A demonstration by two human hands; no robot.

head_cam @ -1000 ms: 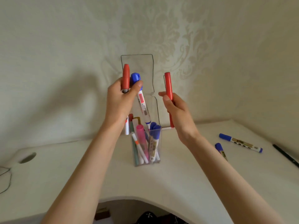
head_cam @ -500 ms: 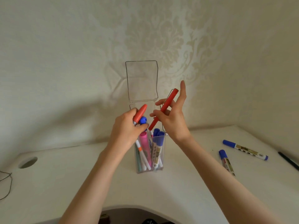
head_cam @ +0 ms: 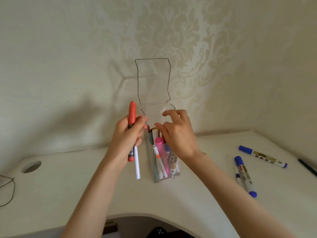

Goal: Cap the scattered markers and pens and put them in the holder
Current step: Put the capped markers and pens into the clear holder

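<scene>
A clear plastic holder (head_cam: 175, 171) stands on the white desk with its hinged lid (head_cam: 152, 79) up against the wall. Inside are several pens, among them a pink highlighter (head_cam: 159, 141) and a blue-capped marker. My left hand (head_cam: 127, 136), just left of the holder, grips a red-capped marker (head_cam: 132, 112) upright together with a thin white pen (head_cam: 137, 165). My right hand (head_cam: 178, 134) hovers over the holder's mouth with fingers spread; a bit of red pen shows in the holder behind it. Two blue markers (head_cam: 262, 156) (head_cam: 245, 176) lie to the right.
A thin blue-and-white pen (head_cam: 237, 177) lies beside the nearer blue marker, and a black pen (head_cam: 307, 167) lies at the right edge. A cable hole (head_cam: 31, 166) and a dark cable (head_cam: 8, 191) are at far left. The desk's front edge curves inward.
The blue-capped marker left my left hand and went into the holder. My right hand lowered the red pen into the holder and its fingers spread. My left hand moved left of the holder.
</scene>
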